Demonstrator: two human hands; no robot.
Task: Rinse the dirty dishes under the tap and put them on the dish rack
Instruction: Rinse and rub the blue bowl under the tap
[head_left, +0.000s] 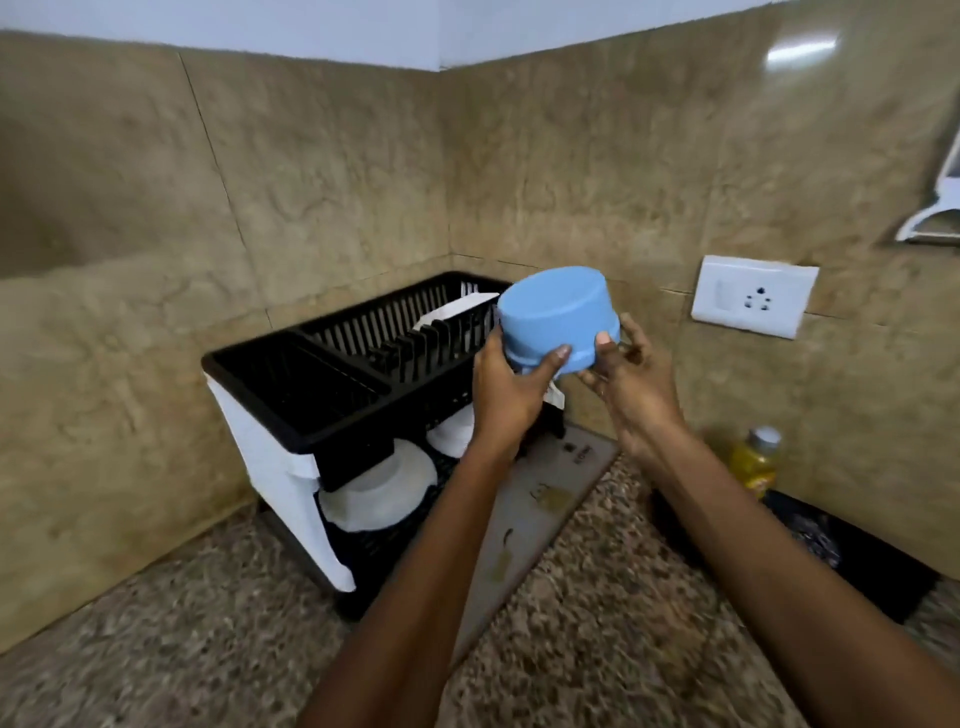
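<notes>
A blue bowl (558, 317) is held upside down in the air, bottom tilted up and toward me, just right of the upper tier of a black two-tier dish rack (332, 384). My left hand (511, 387) grips its near left rim, thumb across the front. My right hand (631, 371) holds the right rim with the thumb on the side and fingers behind. A white plate (457, 312) stands in the rack's upper slots. White bowls (379, 483) lie upside down on the lower tier.
The rack stands in the corner of a speckled granite counter (208, 639) against beige tiled walls. A grey drain mat (540, 514) lies under its right end. A yellow bottle (753, 462) and a black object (852, 556) sit at the right. A wall socket (753, 296) is above.
</notes>
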